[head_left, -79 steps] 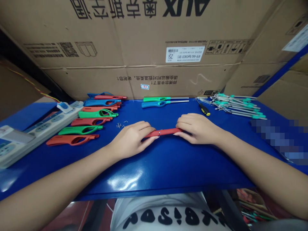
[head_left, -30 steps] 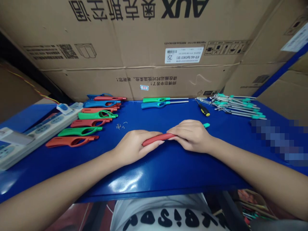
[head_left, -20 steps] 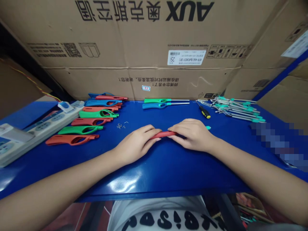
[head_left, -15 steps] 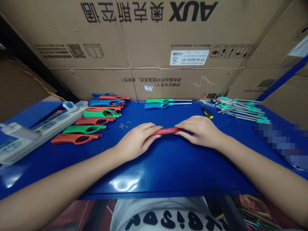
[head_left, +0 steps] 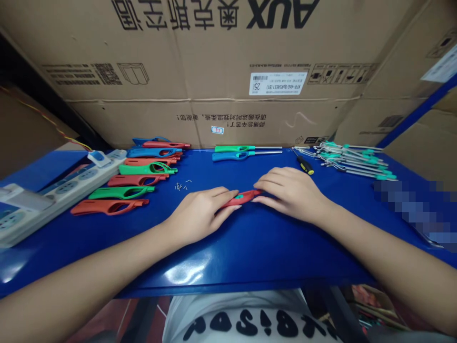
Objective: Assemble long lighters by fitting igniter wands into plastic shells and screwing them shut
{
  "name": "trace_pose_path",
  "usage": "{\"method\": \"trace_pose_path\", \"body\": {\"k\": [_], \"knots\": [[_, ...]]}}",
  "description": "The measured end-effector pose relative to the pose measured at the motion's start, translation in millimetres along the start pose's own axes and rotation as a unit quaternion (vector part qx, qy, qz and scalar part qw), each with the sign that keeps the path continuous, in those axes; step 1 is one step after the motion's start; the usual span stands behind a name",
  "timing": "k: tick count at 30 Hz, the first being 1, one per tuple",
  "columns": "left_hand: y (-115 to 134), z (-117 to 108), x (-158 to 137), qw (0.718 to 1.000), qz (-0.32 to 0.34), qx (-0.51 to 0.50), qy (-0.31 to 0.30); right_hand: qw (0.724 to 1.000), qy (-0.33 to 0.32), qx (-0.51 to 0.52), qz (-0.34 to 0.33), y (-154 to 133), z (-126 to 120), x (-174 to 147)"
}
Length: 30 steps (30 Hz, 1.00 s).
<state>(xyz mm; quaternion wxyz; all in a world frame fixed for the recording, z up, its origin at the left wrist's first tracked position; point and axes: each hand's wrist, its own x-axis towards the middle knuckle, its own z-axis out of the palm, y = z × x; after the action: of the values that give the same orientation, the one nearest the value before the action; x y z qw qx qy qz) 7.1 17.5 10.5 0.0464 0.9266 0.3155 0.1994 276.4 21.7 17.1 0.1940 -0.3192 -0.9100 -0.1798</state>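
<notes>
Red lighter casing (head_left: 245, 197), one: held between both hands, over the middle of the table (head_left: 271, 252), a teal part (head_left: 240, 196) showing on its upper side. From where I stand I cannot tell whether it touches the tabletop.

Left hand (head_left: 202, 214): grasping the casing's left end between thumb and curled fingers.

Right hand (head_left: 294, 193): pinching the casing's right end, thumb below, fingers bent over the top.

Small metal pieces (head_left: 181, 186), a few: loose on the table, near the left hand, on its far side.

Screwdriver (head_left: 304, 165), black and yellow: lying beyond the right hand, handle toward the person.

Lighters with metal barrels, two, side by side beyond the hands: one green (head_left: 228, 148), one blue (head_left: 228, 156), barrels pointing right.

Metal rods with teal fittings (head_left: 357, 159), a heap: back right, beside the screwdriver.

Lighter handles (head_left: 123, 180), red, orange, green and blue: laid in a row at left, the farthest ones overlapping.

Power strip (head_left: 75, 183), white, plugs inserted: slanting along the far left.

Cardboard panel (head_left: 207, 50), print upside down: standing behind the table, bearing a white label (head_left: 278, 83) and a small numbered tag (head_left: 217, 130).
</notes>
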Motion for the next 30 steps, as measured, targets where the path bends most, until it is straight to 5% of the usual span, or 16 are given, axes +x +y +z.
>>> {"method": "trace_pose_path", "body": {"k": [8,14,23,30], "knots": [[-7.5,-7.1,3.7,0.996,-0.069,0.059,0.002,0.991,-0.064,-0.056,0.103,43.2,0.8,-13.0],[-9.3,-8.8,3.7,0.996,-0.074,0.058,0.003,0.994,-0.051,-0.028,0.089,62.4,5.2,-19.4],[-5.1,0.3,-0.2,1.0,-0.023,0.002,0.005,0.995,0.005,0.096,-0.027,16.5,10.1,-4.0],[-0.4,4.9,-0.2,0.993,-0.026,-0.116,0.019,0.995,0.031,0.08,-0.053,-1.3,18.3,-2.2]]}}
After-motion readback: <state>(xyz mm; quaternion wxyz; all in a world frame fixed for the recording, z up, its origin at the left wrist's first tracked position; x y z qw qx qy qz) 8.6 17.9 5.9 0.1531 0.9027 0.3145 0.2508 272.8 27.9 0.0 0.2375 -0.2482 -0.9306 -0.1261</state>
